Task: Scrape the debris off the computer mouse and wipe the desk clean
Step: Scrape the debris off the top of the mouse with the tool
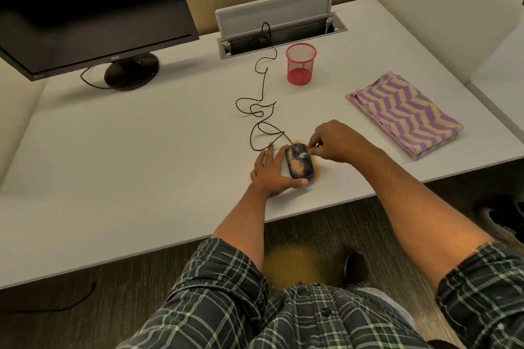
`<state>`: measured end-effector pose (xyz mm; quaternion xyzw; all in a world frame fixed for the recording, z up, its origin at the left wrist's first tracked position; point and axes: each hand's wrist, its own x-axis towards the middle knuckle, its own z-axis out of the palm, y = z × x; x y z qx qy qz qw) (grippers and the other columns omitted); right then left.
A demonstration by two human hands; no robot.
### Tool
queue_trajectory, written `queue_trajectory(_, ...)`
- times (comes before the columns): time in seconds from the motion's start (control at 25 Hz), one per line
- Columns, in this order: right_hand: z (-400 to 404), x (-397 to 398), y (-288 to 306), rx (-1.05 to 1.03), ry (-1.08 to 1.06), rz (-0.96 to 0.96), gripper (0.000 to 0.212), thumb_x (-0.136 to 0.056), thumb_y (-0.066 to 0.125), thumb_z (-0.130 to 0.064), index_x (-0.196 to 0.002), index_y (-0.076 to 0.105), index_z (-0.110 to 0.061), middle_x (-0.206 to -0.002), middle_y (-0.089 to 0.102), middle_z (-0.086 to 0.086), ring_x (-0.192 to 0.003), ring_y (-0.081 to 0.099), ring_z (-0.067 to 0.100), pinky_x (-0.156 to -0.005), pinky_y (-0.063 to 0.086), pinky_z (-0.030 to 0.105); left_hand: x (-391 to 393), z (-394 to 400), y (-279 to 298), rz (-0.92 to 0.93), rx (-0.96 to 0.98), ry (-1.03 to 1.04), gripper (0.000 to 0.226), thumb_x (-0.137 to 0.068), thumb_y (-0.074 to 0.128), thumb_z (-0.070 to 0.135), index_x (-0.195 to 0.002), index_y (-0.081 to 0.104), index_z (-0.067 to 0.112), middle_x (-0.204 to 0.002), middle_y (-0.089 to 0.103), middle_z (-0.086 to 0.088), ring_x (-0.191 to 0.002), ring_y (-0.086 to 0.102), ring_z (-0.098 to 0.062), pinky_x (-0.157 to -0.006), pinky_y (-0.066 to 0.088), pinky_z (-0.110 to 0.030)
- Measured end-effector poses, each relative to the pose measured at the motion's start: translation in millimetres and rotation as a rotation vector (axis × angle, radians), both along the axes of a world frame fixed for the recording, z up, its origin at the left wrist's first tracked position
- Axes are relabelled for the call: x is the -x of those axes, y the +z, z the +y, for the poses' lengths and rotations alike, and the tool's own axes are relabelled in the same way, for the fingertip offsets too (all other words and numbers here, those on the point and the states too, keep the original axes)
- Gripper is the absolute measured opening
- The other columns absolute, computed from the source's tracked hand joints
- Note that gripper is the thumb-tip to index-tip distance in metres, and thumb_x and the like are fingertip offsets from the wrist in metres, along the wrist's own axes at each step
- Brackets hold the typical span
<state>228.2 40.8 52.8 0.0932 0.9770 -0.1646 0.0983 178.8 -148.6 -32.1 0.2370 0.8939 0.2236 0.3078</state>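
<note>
A black wired computer mouse [300, 164] lies near the front edge of the white desk [141, 150], its top dusted with orange-tan debris. More of that debris rings it on the desk. My left hand [269, 173] rests beside the mouse with straight fingers along its left side and the thumb against its near end. My right hand [334, 140] pinches a small blue-white scraper [304, 155], whose tip touches the mouse's top near the wheel. A folded purple-and-tan zigzag cloth [404, 113] lies to the right on the desk.
The mouse's cable [259, 110] loops back to an open cable hatch [280, 28]. A red mesh pen cup [300, 64] stands behind the mouse. A black monitor [85, 8] fills the back left. Orange debris lies on the floor [292, 266] below the desk edge.
</note>
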Motion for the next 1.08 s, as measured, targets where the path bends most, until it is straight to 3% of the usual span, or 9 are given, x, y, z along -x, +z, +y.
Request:
queue_trajectory(0.12, 0.3, 1.5, 3.2, -0.054, -0.045, 0.006, 0.021, -0.089, 0.07, -0.029, -0.104, 0.079, -0.017, -0.102, 0.074, 0.001, -0.084, 0.063, 0.017, -0.074, 0.052, 0.031, 0.1, -0.2, -0.3, 0.001, -0.003, 0.001, 0.118, -0.07, 0.074, 0.072, -0.156, -0.003, 0.047, -0.165, -0.022, 0.01, -0.152, -0.019, -0.021, -0.12, 0.003, -0.055)
queue_trajectory(0.28, -7.4, 3.4, 4.9, 0.022, -0.007, 0.02, 0.024, -0.09, 0.07, -0.029, -0.109, 0.077, -0.016, -0.109, 0.073, 0.003, -0.088, 0.06, 0.015, -0.075, 0.049, 0.029, 0.6, 0.4, -0.4, -0.005, 0.009, -0.004, 0.119, -0.071, 0.073, 0.073, -0.157, -0.004, 0.046, -0.165, -0.023, 0.009, -0.152, -0.018, -0.021, -0.12, 0.003, -0.056)
queue_trajectory(0.4, -9.8, 5.3, 4.8, -0.01, -0.033, -0.036, 0.023, -0.088, 0.072, -0.028, -0.106, 0.078, -0.015, -0.103, 0.075, 0.004, -0.083, 0.063, 0.016, -0.071, 0.05, 0.028, 0.2, 0.4, 0.3, 0.003, 0.016, -0.01, 0.119, -0.071, 0.073, 0.073, -0.157, -0.005, 0.045, -0.165, -0.023, 0.008, -0.152, -0.018, -0.022, -0.12, 0.004, -0.056)
queue_trajectory(0.56, -12.9, 9.2, 7.6, 0.049, -0.067, 0.034, 0.023, -0.089, 0.07, -0.029, -0.104, 0.079, -0.014, -0.101, 0.075, 0.003, -0.081, 0.062, 0.015, -0.071, 0.051, 0.029, 0.8, -0.1, 0.1, 0.005, 0.017, -0.008, 0.118, -0.071, 0.072, 0.073, -0.157, -0.005, 0.045, -0.165, -0.023, 0.008, -0.152, -0.018, -0.023, -0.12, 0.004, -0.056)
queue_trajectory(0.72, -14.8, 8.4, 3.6, 0.029, -0.066, -0.043, 0.021, -0.087, 0.072, -0.026, -0.102, 0.08, -0.013, -0.095, 0.075, 0.004, -0.069, 0.059, 0.01, -0.06, 0.044, 0.023, 1.0, 0.1, 0.7, 0.006, 0.022, -0.007, 0.118, -0.072, 0.073, 0.072, -0.157, -0.005, 0.045, -0.165, -0.023, 0.008, -0.152, -0.018, -0.022, -0.12, 0.004, -0.055)
queue_trajectory(0.88, -12.9, 6.8, 5.0, 0.023, -0.102, -0.022, 0.017, -0.085, 0.073, -0.026, -0.095, 0.081, -0.015, -0.088, 0.075, 0.002, -0.073, 0.065, 0.015, -0.065, 0.051, 0.028, 0.5, 0.0, -0.4, 0.004, 0.012, 0.001, 0.118, -0.071, 0.073, 0.072, -0.157, -0.004, 0.046, -0.165, -0.022, 0.009, -0.152, -0.018, -0.021, -0.121, 0.004, -0.055)
queue_trajectory(1.08, -14.0, 6.0, 7.7, 0.006, -0.116, -0.004, 0.016, -0.086, 0.072, -0.025, -0.097, 0.08, -0.015, -0.09, 0.075, 0.002, -0.073, 0.063, 0.016, -0.063, 0.045, 0.027, 0.3, 0.2, 0.5, 0.005, 0.01, -0.002, 0.119, -0.07, 0.073, 0.073, -0.158, -0.003, 0.045, -0.166, -0.022, 0.009, -0.152, -0.018, -0.021, -0.121, 0.005, -0.056)
